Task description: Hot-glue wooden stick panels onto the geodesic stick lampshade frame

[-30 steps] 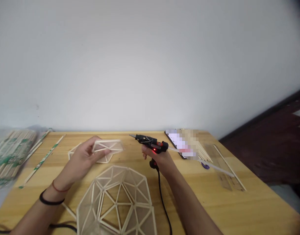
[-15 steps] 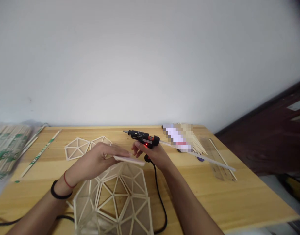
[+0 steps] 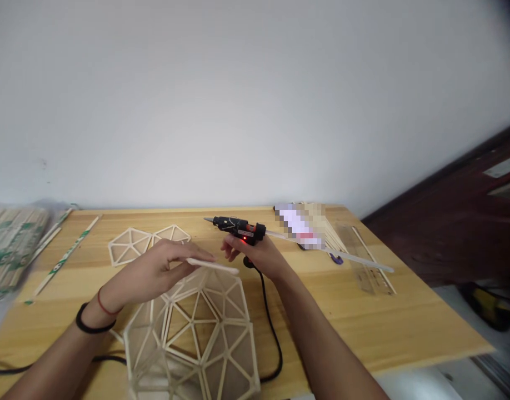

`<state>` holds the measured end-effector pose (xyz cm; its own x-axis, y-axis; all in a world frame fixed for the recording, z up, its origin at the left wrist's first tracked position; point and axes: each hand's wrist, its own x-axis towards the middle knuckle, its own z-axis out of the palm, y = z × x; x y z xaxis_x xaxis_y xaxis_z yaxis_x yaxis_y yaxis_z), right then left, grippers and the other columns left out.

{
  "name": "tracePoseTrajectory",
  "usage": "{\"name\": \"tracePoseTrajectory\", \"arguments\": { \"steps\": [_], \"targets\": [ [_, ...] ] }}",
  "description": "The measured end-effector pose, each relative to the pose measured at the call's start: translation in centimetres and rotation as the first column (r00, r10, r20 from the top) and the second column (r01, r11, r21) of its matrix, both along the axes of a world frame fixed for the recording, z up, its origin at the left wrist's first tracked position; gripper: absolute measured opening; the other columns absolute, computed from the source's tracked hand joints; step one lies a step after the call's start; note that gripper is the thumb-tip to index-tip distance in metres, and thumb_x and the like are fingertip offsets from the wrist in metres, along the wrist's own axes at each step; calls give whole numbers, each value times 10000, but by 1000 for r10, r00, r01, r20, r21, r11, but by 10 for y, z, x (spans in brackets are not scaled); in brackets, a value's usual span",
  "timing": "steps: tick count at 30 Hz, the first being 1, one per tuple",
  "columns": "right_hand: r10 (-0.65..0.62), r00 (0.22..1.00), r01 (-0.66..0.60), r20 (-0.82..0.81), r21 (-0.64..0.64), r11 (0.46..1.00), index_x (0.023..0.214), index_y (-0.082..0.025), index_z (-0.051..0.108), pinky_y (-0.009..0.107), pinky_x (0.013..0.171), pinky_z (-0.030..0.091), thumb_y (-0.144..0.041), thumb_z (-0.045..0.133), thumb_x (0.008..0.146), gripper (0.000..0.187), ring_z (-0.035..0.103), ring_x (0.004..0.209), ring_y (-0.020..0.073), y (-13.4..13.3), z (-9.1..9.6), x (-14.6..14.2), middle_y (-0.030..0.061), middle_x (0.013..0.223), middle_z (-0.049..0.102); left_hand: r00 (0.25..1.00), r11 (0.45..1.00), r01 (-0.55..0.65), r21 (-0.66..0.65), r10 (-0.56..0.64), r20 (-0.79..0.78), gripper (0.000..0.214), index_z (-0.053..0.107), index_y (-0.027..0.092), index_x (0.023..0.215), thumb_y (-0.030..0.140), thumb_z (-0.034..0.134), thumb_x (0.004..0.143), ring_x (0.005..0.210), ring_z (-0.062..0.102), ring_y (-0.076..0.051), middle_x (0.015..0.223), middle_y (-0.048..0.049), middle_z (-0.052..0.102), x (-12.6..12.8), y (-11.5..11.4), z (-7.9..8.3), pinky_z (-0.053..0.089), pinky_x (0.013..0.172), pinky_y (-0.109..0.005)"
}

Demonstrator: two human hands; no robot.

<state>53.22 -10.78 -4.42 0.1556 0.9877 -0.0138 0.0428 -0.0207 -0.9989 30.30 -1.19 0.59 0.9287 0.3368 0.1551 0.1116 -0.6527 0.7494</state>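
My left hand [image 3: 155,272] pinches a thin panel [image 3: 215,266], seen nearly edge-on at the far rim of a lattice dome [image 3: 203,364] made of pale wooden sticks in triangles. Whether the panel touches the dome I cannot tell. In my right hand [image 3: 261,255] is a black glue gun [image 3: 236,226] with a red light lit. Its nozzle points left, above the tabletop, and a long translucent glue stick [image 3: 359,260] sticks out of its back. My right fingers curl below the gun's body.
Flat stick frames [image 3: 130,244] lie behind my left hand. Wrapped chopsticks [image 3: 15,244] are piled at the left, with a single one [image 3: 69,255] nearby. A phone [image 3: 299,225], loose sticks [image 3: 334,236] and a clear sleeve [image 3: 359,266] lie right. A black cord [image 3: 274,328] loops beside the dome.
The view has shifted slightly. The panel in my left hand has tilted a little and shows more of its edge. Both hands keep their holds.
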Motion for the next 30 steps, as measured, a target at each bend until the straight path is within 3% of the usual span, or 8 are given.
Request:
{"name": "tracePoseTrajectory", "arguments": {
  "steps": [9, 18, 22, 30],
  "targets": [
    [9, 998, -8, 59, -25, 1000, 795, -172, 719, 338, 703, 558, -573, 700, 852, 405, 676, 688, 174, 0, -2, 1, 44, 757, 710, 999, 1000, 5, -23, -6, -37, 280, 739, 301, 1205, 285, 556, 993, 1062, 711, -205, 1201, -21, 768, 2, -6, -7, 541, 931, -328],
    [-2, 996, 5, 85, -27, 1000, 779, -173, 714, 329, 691, 554, -598, 705, 830, 428, 669, 674, 177, 0, -1, 0, 38, 722, 699, 997, 999, 20, -42, -22, -69, 384, 708, 293, 1233, 146, 481, 960, 1097, 696, -204, 1225, -19, 757, 2, -6, -14, 520, 954, -332],
    [-8, 995, 12, 101, -38, 999, 779, -175, 712, 324, 690, 547, -581, 700, 841, 411, 669, 677, 175, -1, 1, -1, 42, 737, 705, 996, 999, 33, -23, -35, -82, 357, 705, 294, 1250, 204, 475, 992, 1061, 705, -203, 1208, -24, 763, 1, -4, -13, 526, 917, -320],
    [-28, 995, 31, 95, -29, 999, 801, -186, 713, 332, 702, 549, -554, 680, 873, 377, 683, 693, 179, -1, 0, -1, 38, 767, 714, 983, 985, -164, 60, 168, -69, 330, 708, 318, 1260, 299, 505, 1000, 1085, 704, -214, 1254, -4, 747, -14, 14, -11, 532, 938, -302]
  ]
}}
